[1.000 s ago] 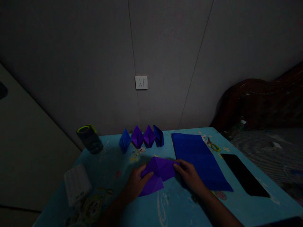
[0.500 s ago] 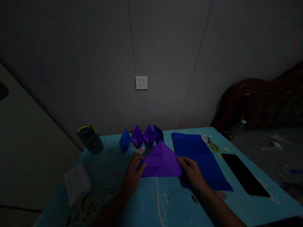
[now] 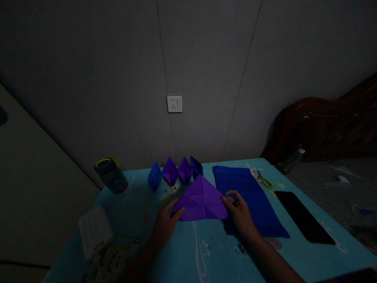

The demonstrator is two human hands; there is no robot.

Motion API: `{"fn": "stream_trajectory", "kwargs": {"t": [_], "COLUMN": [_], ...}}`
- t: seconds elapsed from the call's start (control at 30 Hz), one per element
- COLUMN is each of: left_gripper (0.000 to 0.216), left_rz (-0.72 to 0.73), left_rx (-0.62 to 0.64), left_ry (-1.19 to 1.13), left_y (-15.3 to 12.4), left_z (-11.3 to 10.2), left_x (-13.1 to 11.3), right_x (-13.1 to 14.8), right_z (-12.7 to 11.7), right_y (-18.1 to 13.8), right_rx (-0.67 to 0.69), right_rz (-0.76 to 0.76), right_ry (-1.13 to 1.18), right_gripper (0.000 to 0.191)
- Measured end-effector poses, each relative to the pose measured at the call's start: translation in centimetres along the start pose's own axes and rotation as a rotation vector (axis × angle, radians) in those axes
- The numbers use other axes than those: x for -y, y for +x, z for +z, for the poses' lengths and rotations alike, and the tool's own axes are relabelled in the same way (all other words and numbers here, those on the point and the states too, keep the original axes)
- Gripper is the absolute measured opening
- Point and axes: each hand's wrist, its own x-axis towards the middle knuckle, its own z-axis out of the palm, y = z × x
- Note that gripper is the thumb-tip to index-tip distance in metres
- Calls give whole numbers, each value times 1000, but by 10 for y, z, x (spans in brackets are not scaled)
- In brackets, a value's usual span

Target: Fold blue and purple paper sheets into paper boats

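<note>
A creased sheet of purple origami paper, folded to a peak at the top with a straight lower edge, is stretched between both hands above the table. My left hand pinches its left corner, thumb on the near face and fingers behind. At the right corner my right hand grips with thumb and fingertip, its other fingers curled. Behind the paper stand folded boats: a blue one, two purple ones and a dark blue one. A stack of blue paper lies beside my right hand.
On the left are a dark cup with a yellow-green rim, a white box and a dim jumble of cut-outs. Yellow-handled scissors and a black phone-like slab lie right. A wall stands behind the table.
The fingers of my left hand have slid further behind the paper's left corner. My right hand's fingers have lifted and spread a little. The folded paper stays in nearly the same place.
</note>
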Motion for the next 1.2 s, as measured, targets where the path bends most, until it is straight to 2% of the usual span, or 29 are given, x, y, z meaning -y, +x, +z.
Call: {"fn": "stream_trajectory", "kwargs": {"t": [0.1,0.23,0.4,0.53,0.63,0.77,0.83,0.97,1.2], "left_gripper": [48,46,34,30,23,21,24,26,28], "left_rz": [-6,-38,-50,-9,103,333,373,355,212], "left_rx": [5,18,49,29,-50,-53,-68,-99,-155], "left_ry": [-45,-111,-63,92,235,335,347,282,215], "left_y": [0,1,1,-1,-1,-1,-1,0,0], "left_z": [1,1,-3,-5,-8,-12,-13,-11,-8], "left_x": [-5,-8,-5,-7,-12,-16,-15,-8,-1], "right_x": [0,1,4,2,0,0,-1,-3,-4], "right_z": [-2,-2,-1,-4,-6,-9,-10,-9,-4], "right_y": [1,0,-3,-2,-1,0,1,2,0], "right_rx": [7,24,78,113,116,145,154,131,107], "right_rz": [-46,-23,21,26,-14,-141,-169,-153,-59], "right_ry": [-76,-117,-63,-114,-184,-213,-196,-171,-144], "right_gripper": [32,38,55,40,34,25,23,26,31]}}
